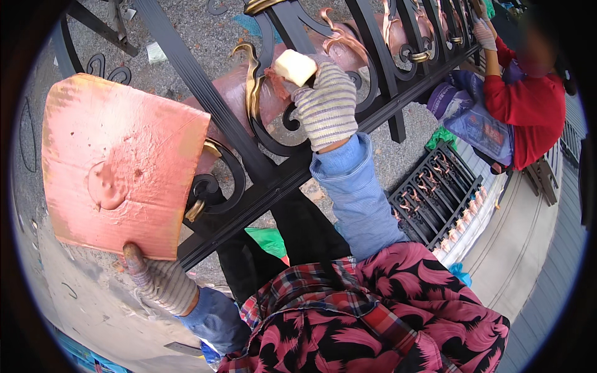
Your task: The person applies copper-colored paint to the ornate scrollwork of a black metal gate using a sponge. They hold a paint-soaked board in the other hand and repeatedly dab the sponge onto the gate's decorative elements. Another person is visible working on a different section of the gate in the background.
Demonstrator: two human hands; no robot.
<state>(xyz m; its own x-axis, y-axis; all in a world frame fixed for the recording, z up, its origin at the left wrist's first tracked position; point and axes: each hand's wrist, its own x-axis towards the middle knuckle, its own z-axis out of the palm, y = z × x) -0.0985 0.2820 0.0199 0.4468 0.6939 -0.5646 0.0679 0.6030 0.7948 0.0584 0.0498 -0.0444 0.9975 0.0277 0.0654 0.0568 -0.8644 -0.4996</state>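
Observation:
My left hand (pixel 165 286), in a striped knit glove, grips the lower edge of a cardboard sheet (pixel 81 161) coated in pink paint. Its thumb lies on top; the other fingers are hidden beneath. A thick blob of paint (pixel 111 185) sits near the sheet's middle. In my right hand (pixel 328 102), gloved the same way, is a cream foam block (pixel 295 67) with a ragged pink patch at its lower left. This hand is over a black metal railing (pixel 273 180), beside a scroll whose leaf ornament (pixel 252 81) is gold. Whether the foam touches the metal I cannot tell.
A person in a red top (pixel 528 115) works at the railing's far right end, one gloved hand on it. Below lies another black railing panel (pixel 435 196) with pink-painted ornaments. Pink-stained plastic sheeting (pixel 221 90) runs beneath the railing. Green cloth (pixel 267 241) lies by my legs.

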